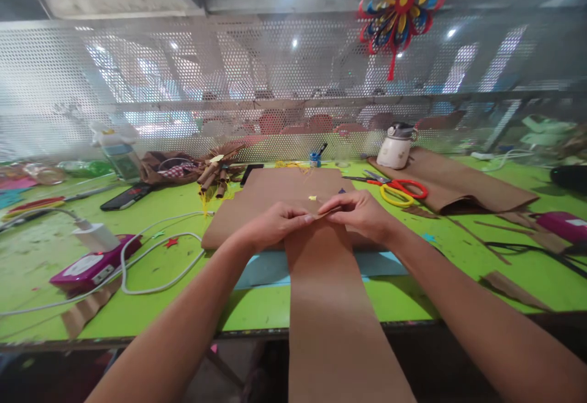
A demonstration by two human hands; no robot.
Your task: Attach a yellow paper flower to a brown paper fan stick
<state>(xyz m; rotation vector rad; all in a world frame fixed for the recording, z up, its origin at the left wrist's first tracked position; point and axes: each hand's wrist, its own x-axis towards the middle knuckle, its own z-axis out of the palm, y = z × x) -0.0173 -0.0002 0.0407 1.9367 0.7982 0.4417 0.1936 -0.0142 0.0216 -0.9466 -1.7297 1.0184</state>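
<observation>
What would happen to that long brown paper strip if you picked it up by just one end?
The brown paper strip would probably flop and sag: it looks thin and already hangs past the table edge. It seems light, since the left hand and right hand pinch its end with fingertips only. It likely creases easily.

The long brown paper strip [334, 305] runs off the bottom edge, so its near end cannot be seen. The fingers [300, 218] of both hands cover the far end of the strip, hiding how it is folded there. Behind the holey screen [183, 85], the room is a blur.
</observation>
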